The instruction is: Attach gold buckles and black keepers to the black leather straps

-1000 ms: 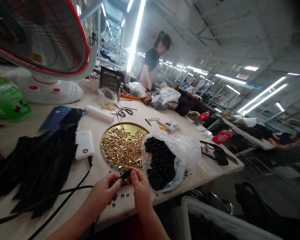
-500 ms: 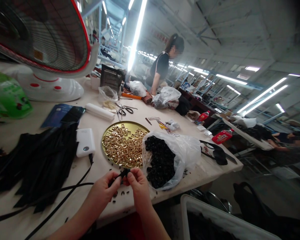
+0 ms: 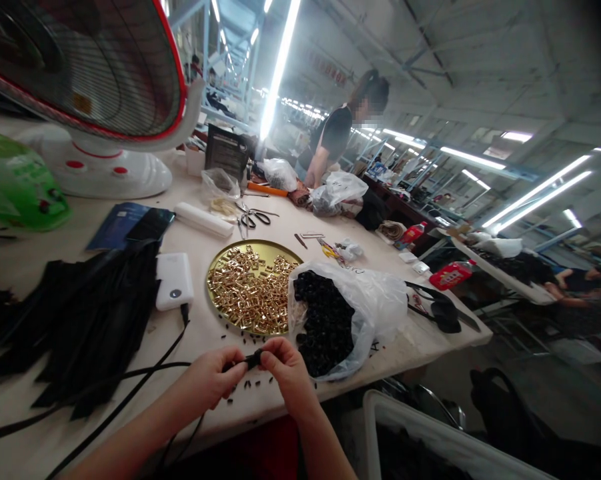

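Observation:
My left hand is closed in a pinch on a black strap. My right hand pinches the strap's other end, close to the left fingertips; whether a small loop sits between those fingers is too small to tell. Just beyond both hands, a round gold tray bears a heap of small gold metal buckles. To its right lies a clear plastic bag, its mouth facing the hands, full of small black pieces. Several tiny black bits lie on the table below the tray.
A bundle of black straps and a white power bank with a cable lie left. Behind them stand a fan and a green bag. Scissors lie farther back. A white bin is below right. A person stands beyond.
Both hands have shifted slightly right and stay close together on the strap. The right hand's fingers have turned a little across it. The whole view has moved slightly.

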The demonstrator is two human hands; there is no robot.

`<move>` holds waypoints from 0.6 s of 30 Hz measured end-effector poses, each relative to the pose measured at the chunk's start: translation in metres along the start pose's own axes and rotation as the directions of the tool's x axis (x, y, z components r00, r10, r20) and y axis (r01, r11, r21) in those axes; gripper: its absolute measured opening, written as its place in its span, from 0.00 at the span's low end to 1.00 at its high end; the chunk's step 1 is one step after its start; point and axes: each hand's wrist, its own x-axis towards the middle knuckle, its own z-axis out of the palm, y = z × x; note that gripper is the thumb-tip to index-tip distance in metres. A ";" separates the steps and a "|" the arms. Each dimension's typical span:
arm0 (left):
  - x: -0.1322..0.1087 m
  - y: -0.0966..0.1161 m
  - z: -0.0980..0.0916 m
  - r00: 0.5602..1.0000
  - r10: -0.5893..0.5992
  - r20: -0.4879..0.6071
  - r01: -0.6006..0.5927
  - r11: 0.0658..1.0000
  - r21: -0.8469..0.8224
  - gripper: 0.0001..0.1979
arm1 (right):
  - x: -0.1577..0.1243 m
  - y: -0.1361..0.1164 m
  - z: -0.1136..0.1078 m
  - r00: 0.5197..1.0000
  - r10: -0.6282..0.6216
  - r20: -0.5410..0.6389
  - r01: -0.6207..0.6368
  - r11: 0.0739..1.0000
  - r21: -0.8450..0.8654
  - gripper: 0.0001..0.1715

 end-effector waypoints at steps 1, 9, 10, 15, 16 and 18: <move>0.000 -0.001 0.001 1.000 0.008 -0.011 -0.008 1.000 0.003 0.11 | 0.001 0.000 0.000 1.000 0.014 0.022 -0.014 1.000 0.004 0.12; -0.007 0.003 0.006 0.978 0.175 -0.108 -0.186 0.977 -0.100 0.18 | -0.002 0.006 0.006 0.994 0.112 0.001 -0.110 0.976 0.187 0.10; -0.008 0.003 0.005 0.978 0.176 -0.114 -0.186 0.978 -0.091 0.17 | -0.004 0.005 0.010 0.993 0.115 0.014 -0.115 0.976 0.185 0.10; -0.011 0.002 0.007 0.973 0.154 -0.171 -0.174 0.979 -0.107 0.12 | -0.010 0.003 0.026 0.999 0.040 -0.014 -0.040 0.999 0.017 0.11; -0.010 0.000 0.008 0.975 0.140 -0.174 -0.163 0.979 -0.123 0.12 | -0.010 0.003 0.026 0.999 0.005 -0.043 -0.008 0.998 -0.059 0.10; -0.008 -0.006 0.011 0.982 0.092 -0.164 -0.121 0.976 -0.181 0.11 | -0.010 0.003 0.025 0.983 -0.123 -0.135 0.082 0.957 -0.277 0.06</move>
